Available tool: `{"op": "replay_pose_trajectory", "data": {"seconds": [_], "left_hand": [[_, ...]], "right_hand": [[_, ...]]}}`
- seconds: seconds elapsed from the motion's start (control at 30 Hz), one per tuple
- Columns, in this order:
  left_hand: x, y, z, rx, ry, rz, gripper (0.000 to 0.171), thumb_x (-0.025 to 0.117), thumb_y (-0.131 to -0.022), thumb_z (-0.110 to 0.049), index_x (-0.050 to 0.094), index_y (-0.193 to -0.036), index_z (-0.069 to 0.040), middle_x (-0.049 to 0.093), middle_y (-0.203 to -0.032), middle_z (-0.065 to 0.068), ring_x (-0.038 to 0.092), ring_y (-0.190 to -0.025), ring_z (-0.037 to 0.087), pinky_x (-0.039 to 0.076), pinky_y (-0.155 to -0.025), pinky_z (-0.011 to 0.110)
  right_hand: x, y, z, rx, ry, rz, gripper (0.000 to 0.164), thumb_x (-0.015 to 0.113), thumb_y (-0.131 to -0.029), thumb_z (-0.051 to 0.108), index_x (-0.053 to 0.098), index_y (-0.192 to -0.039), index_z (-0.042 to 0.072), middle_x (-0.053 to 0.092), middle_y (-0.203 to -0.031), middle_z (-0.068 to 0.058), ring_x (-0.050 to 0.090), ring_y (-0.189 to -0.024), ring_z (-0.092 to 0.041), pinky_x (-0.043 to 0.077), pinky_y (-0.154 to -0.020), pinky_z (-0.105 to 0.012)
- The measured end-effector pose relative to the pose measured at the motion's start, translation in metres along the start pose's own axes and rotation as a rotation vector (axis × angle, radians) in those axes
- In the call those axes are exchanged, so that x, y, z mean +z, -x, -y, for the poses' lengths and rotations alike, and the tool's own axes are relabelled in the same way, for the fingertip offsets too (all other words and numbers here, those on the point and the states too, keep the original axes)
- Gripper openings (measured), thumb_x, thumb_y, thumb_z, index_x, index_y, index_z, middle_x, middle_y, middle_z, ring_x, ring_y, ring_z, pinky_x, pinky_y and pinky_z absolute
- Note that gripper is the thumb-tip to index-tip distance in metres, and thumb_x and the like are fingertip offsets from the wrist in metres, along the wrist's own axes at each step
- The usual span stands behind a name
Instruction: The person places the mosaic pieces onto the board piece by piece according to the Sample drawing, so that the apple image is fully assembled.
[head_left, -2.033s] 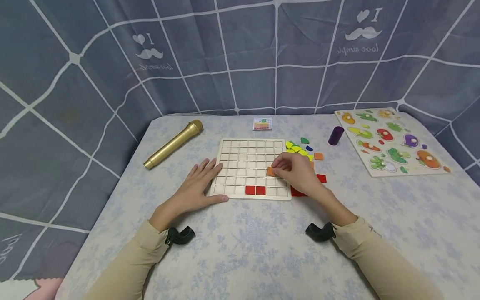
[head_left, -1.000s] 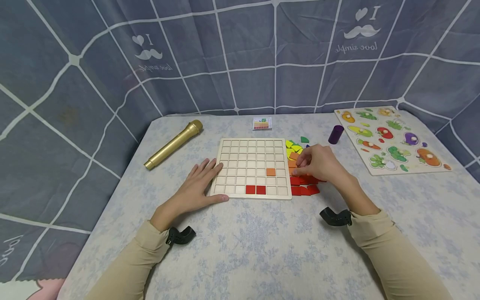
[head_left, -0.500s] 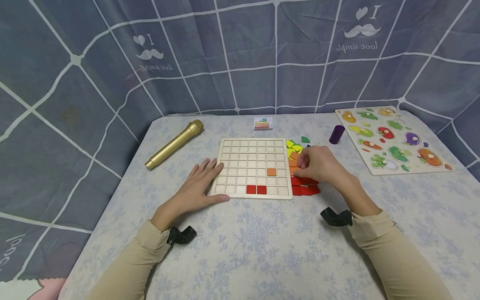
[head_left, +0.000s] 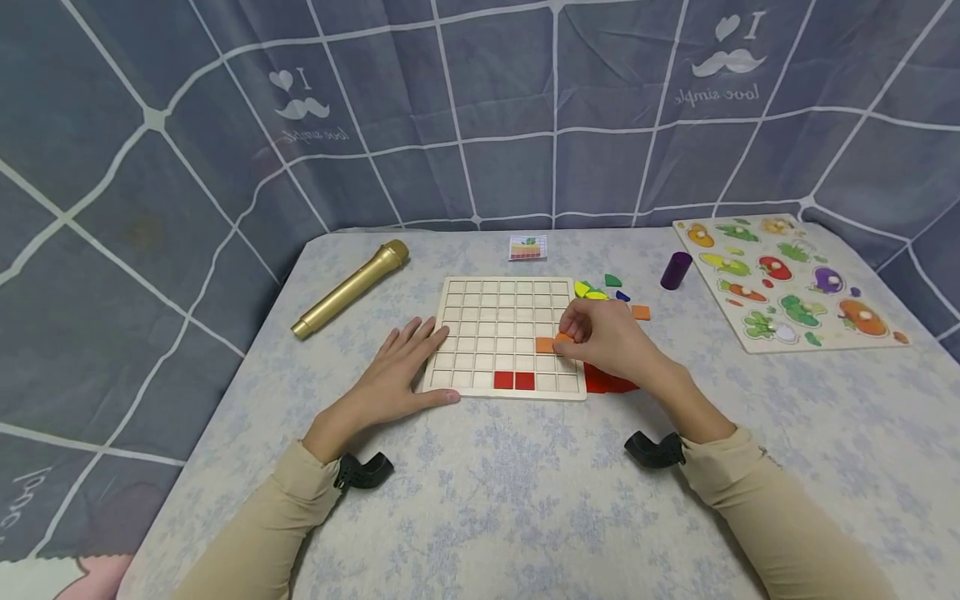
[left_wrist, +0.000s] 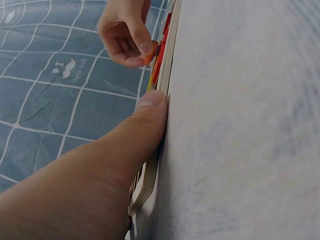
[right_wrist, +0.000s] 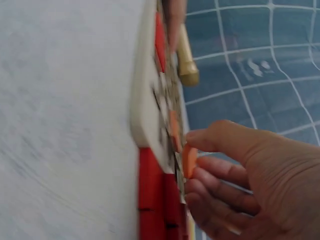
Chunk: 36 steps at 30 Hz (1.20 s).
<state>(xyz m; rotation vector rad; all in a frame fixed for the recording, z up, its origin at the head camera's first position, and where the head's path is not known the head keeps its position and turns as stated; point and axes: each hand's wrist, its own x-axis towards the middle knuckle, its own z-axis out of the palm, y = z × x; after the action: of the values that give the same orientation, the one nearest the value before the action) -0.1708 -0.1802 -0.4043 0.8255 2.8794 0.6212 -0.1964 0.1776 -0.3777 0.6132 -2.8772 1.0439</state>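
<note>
A wooden grid board point(head_left: 480, 314) lies flat on the table. My left hand point(head_left: 390, 375) rests on its left edge, fingers spread straight and the thumb along the near corner. Above the board's right side, my right hand point(head_left: 611, 337) pinches an orange square tile point(right_wrist: 189, 160) between thumb and fingers. That tile is just right of another orange tile point(head_left: 543, 345) lying in a grid cell. Two red tiles point(head_left: 513, 381) sit side by side in the nearest row. In the left wrist view, the left thumb point(left_wrist: 150, 112) presses against the board's edge.
Loose red tiles point(head_left: 606, 382) and yellow tiles point(head_left: 585, 290) lie by the board's right edge, partly hidden by my right hand. A gold microphone point(head_left: 352, 287) is at left, a small pattern card point(head_left: 528, 247) behind. A purple cylinder point(head_left: 676, 271) and vegetable puzzle board point(head_left: 787, 287) stand right.
My right hand set an orange tile in a cell, went right to the loose tiles, and has come back left over the board with another orange tile. The left hand has stayed put.
</note>
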Motion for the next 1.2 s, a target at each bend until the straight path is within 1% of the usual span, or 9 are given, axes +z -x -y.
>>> {"op": "replay_pose_trajectory", "data": {"seconds": [0.1, 0.3, 0.37, 0.5, 0.77, 0.93, 1.07, 1.13, 1.2], "left_hand": [[0.000, 0.000, 0.000, -0.001, 0.005, -0.001, 0.102, 0.076, -0.092, -0.056, 0.025, -0.169, -0.013, 0.014, -0.177, 0.015, 0.005, -0.165, 0.038, 0.002, -0.133, 0.058], [0.001, -0.001, 0.000, -0.002, 0.004, -0.002, 0.102, 0.076, -0.092, -0.056, 0.026, -0.169, -0.013, 0.014, -0.177, 0.015, 0.005, -0.165, 0.038, 0.002, -0.133, 0.058], [0.001, -0.001, 0.000, 0.000, 0.005, -0.001, 0.102, 0.076, -0.092, -0.056, 0.026, -0.169, -0.013, 0.014, -0.177, 0.015, 0.005, -0.165, 0.038, 0.002, -0.133, 0.059], [0.001, -0.001, -0.001, 0.001, 0.006, -0.003, 0.102, 0.076, -0.092, -0.056, 0.026, -0.169, -0.013, 0.015, -0.177, 0.015, 0.005, -0.165, 0.038, 0.002, -0.133, 0.059], [0.000, -0.001, 0.000, -0.004, 0.003, 0.004, 0.103, 0.076, -0.092, -0.056, 0.024, -0.169, -0.012, 0.013, -0.177, 0.016, 0.004, -0.165, 0.038, 0.001, -0.133, 0.059], [-0.001, 0.000, 0.001, -0.006, 0.004, -0.003, 0.103, 0.076, -0.092, -0.057, 0.025, -0.169, -0.012, 0.014, -0.177, 0.016, 0.004, -0.165, 0.038, 0.001, -0.133, 0.060], [-0.001, 0.000, 0.001, -0.008, 0.008, -0.003, 0.103, 0.076, -0.092, -0.056, 0.025, -0.169, -0.013, 0.014, -0.177, 0.015, 0.004, -0.165, 0.037, 0.002, -0.133, 0.059], [-0.001, 0.000, 0.000, -0.008, 0.008, 0.000, 0.102, 0.076, -0.092, -0.056, 0.025, -0.169, -0.013, 0.014, -0.177, 0.015, 0.004, -0.165, 0.037, 0.002, -0.133, 0.059], [-0.002, 0.000, 0.000, -0.011, 0.007, 0.003, 0.102, 0.076, -0.092, -0.056, 0.025, -0.169, -0.013, 0.014, -0.177, 0.015, 0.004, -0.165, 0.037, 0.001, -0.133, 0.059]], "right_hand": [[0.007, -0.002, 0.003, -0.038, -0.021, -0.014, 0.020, 0.087, -0.086, 0.014, 0.072, -0.098, 0.006, 0.070, -0.084, -0.003, 0.064, -0.077, -0.017, 0.054, -0.070, -0.028], [0.018, -0.006, 0.008, -0.050, -0.017, -0.022, 0.011, 0.082, -0.093, 0.011, 0.077, -0.103, 0.008, 0.075, -0.095, -0.005, 0.067, -0.081, -0.019, 0.057, -0.075, -0.032], [0.020, -0.005, 0.009, -0.043, -0.017, -0.036, 0.008, 0.081, -0.094, 0.009, 0.078, -0.102, 0.008, 0.077, -0.097, -0.006, 0.069, -0.080, -0.020, 0.059, -0.076, -0.034], [0.022, -0.005, 0.007, -0.039, -0.031, -0.077, 0.008, 0.080, -0.093, 0.005, 0.080, -0.101, 0.006, 0.077, -0.099, -0.008, 0.071, -0.084, -0.022, 0.061, -0.079, -0.038], [0.026, -0.008, 0.003, -0.043, -0.047, -0.132, 0.010, 0.078, -0.094, 0.002, 0.082, -0.102, 0.005, 0.078, -0.106, -0.010, 0.073, -0.095, -0.026, 0.064, -0.086, -0.043], [0.020, -0.008, 0.003, -0.042, -0.052, -0.142, 0.015, 0.077, -0.094, 0.002, 0.081, -0.108, 0.003, 0.078, -0.107, -0.013, 0.073, -0.096, -0.028, 0.064, -0.086, -0.045], [0.006, -0.004, 0.002, 0.010, -0.045, -0.148, 0.019, 0.077, -0.095, 0.005, 0.080, -0.114, 0.004, 0.078, -0.108, -0.013, 0.074, -0.093, -0.029, 0.062, -0.087, -0.046], [-0.002, 0.000, 0.001, 0.040, -0.021, -0.133, 0.018, 0.076, -0.096, 0.007, 0.080, -0.113, 0.005, 0.078, -0.106, -0.012, 0.074, -0.092, -0.030, 0.061, -0.087, -0.047], [-0.009, 0.004, 0.001, 0.065, -0.006, -0.099, 0.017, 0.077, -0.096, 0.009, 0.081, -0.112, 0.006, 0.078, -0.102, -0.011, 0.073, -0.092, -0.029, 0.061, -0.088, -0.047]]}}
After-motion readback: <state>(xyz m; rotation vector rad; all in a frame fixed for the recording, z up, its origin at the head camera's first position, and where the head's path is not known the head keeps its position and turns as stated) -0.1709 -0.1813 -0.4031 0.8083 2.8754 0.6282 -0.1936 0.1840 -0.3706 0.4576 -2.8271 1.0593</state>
